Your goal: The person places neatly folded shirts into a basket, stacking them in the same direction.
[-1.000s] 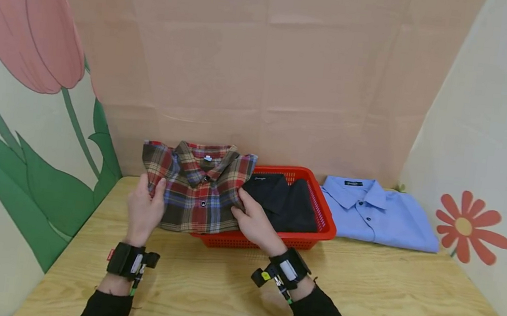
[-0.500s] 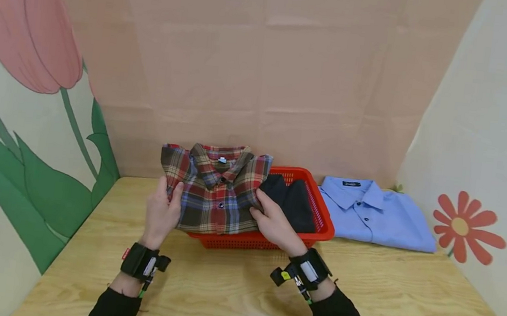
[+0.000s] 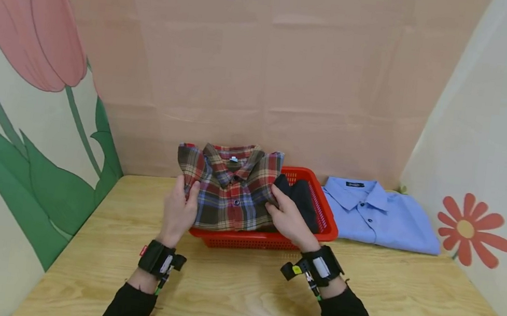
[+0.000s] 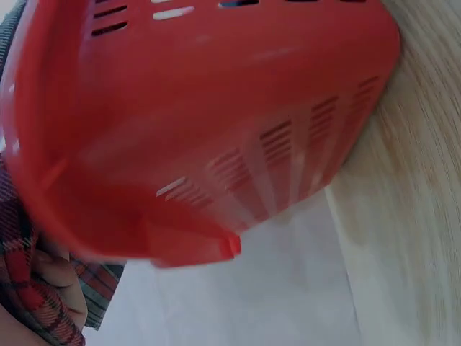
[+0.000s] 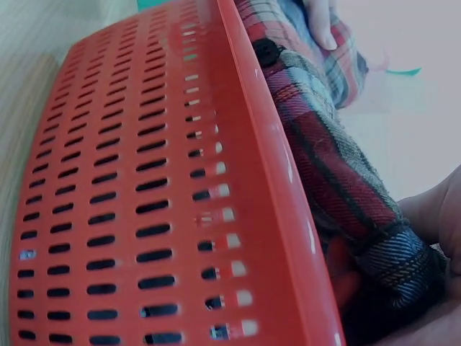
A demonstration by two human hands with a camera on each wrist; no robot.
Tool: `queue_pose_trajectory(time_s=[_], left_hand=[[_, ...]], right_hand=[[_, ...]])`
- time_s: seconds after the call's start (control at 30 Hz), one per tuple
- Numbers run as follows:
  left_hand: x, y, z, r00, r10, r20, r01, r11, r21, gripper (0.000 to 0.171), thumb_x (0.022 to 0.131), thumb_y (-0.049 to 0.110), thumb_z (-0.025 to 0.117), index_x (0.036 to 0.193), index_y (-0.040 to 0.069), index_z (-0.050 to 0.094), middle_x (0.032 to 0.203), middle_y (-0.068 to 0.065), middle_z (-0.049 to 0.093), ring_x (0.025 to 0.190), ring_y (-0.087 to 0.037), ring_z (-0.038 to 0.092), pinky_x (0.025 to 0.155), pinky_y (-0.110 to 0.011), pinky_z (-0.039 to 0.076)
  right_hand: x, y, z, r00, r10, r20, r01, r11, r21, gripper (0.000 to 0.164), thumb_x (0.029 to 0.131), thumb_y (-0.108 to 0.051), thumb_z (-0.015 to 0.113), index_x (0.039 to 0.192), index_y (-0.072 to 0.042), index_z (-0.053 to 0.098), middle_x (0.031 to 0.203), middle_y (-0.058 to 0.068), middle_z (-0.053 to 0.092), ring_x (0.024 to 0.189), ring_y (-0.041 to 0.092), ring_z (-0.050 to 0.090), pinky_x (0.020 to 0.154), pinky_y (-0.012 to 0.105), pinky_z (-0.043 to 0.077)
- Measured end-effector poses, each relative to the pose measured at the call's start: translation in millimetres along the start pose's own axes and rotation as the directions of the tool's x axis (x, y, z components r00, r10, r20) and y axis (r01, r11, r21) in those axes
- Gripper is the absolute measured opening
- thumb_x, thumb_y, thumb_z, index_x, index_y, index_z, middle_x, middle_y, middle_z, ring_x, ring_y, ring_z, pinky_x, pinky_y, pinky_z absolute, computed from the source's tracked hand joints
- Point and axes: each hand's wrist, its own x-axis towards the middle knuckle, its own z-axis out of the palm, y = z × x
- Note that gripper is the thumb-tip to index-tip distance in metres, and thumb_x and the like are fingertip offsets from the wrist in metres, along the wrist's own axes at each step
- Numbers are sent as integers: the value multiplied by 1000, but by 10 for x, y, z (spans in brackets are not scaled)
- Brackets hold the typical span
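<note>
A folded plaid shirt (image 3: 235, 197) in red, brown and blue hangs over the left part of a red plastic basket (image 3: 248, 241). My left hand (image 3: 180, 209) grips the shirt's left side, thumb on top. The right side is pinched by my right hand (image 3: 291, 219), close above dark folded clothing (image 3: 304, 203) in the basket. In the left wrist view, curled fingers (image 4: 61, 281) hold the plaid cloth beside the basket's end. The right wrist view has the shirt (image 5: 317, 151) at the basket's rim, with part of my right hand (image 5: 439, 216) around its folded edge.
To the right of the basket, a folded light blue shirt (image 3: 369, 213) lies on the wooden table (image 3: 229, 291). Behind stands a wall covered in pinkish-brown paper (image 3: 264, 65). Side walls carry a tulip picture (image 3: 34, 23) and a red flower picture (image 3: 473, 230).
Both hands have carried the plaid shirt rightward, from partly beside the basket to over it. It now covers more of the dark clothing. The basket and blue shirt have stayed in place.
</note>
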Motion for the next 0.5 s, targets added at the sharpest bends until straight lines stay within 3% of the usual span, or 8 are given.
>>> queue_pose_trajectory(time_s=[0.2, 0.5], left_hand=[[0, -14, 147, 995, -38, 89, 39, 999, -11, 26, 105, 24, 46, 113, 1, 50, 81, -11, 54, 69, -23, 53, 57, -32, 39], [26, -8, 277, 971, -75, 225, 70, 997, 33, 26, 106, 24, 41, 116, 1, 47, 76, -6, 43, 67, -22, 47, 57, -31, 34]], right_hand=[[-7, 54, -104, 1000, 30, -10, -30, 999, -21, 58, 102, -8, 45, 155, -23, 28, 153, 9, 41, 135, 30, 45, 110, 53, 37], [-20, 137, -279, 995, 99, 5, -99, 995, -16, 60, 103, -8, 44, 158, -13, 19, 160, 15, 28, 144, 34, 31, 115, 56, 28]])
